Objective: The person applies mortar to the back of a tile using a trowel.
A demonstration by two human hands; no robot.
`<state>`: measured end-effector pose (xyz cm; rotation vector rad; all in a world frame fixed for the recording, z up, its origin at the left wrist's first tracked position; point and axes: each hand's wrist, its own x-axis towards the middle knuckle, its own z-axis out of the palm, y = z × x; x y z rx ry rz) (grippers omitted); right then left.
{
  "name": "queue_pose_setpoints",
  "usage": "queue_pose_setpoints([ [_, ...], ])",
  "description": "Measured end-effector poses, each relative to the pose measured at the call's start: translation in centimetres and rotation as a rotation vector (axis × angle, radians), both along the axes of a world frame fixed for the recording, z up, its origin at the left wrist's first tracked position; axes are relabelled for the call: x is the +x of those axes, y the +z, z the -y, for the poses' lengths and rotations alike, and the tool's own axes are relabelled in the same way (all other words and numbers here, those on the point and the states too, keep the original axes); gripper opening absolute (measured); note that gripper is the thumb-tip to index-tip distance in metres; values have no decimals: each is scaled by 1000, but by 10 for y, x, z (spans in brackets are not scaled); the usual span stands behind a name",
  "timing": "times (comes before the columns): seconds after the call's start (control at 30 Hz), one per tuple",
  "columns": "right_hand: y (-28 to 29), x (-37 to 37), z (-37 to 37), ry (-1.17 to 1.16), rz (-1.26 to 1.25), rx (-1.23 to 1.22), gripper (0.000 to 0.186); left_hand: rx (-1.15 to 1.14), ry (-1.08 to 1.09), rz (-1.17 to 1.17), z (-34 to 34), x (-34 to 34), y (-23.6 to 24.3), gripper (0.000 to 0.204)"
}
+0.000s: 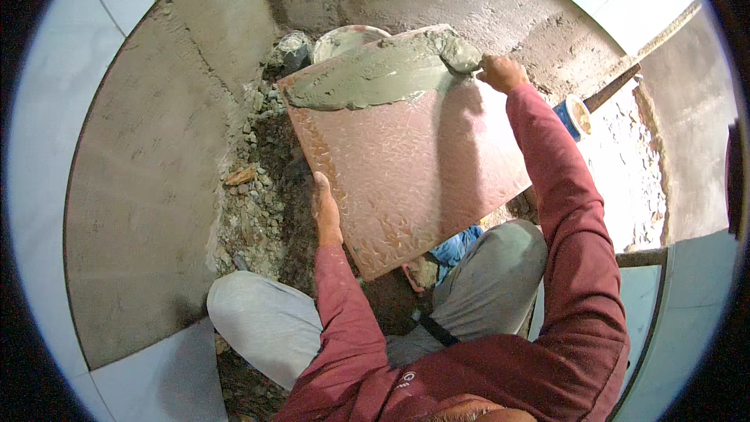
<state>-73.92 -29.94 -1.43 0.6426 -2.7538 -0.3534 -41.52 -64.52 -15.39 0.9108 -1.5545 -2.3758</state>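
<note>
A large square tile (406, 164) is tilted in front of me with its reddish, textured back up. Grey wet mortar (359, 82) covers a band along its far edge. My left hand (326, 209) grips the tile's left edge, its fingers mostly out of sight. At the far right corner, my right hand (504, 74) is closed around the handle of a trowel (461, 55). Mortar coats the trowel's blade, which lies against the mortar on the tile. The handle itself is mostly hidden by my fingers.
Behind the tile shows the rim of a round bucket (328, 47). Rubble (258, 219) lies along the left wall base. A blue can (574, 116) stands at right. Blue plastic (455, 252) lies under the tile's near edge. Bare plastered walls (156, 187) curve around.
</note>
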Motion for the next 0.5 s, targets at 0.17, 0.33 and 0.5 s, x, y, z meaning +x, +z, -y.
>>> queue_pose_setpoints([
  [0.17,1,56,-7,-456,875,-735,27,89,9,-29,19,1,-24,92],
  [0.33,15,108,-131,-67,506,-64,39,-56,-42,104,-14,-9,7,104],
  [0.5,102,176,-166,-317,492,44,45,29,-20,120,12,-2,-9,107],
])
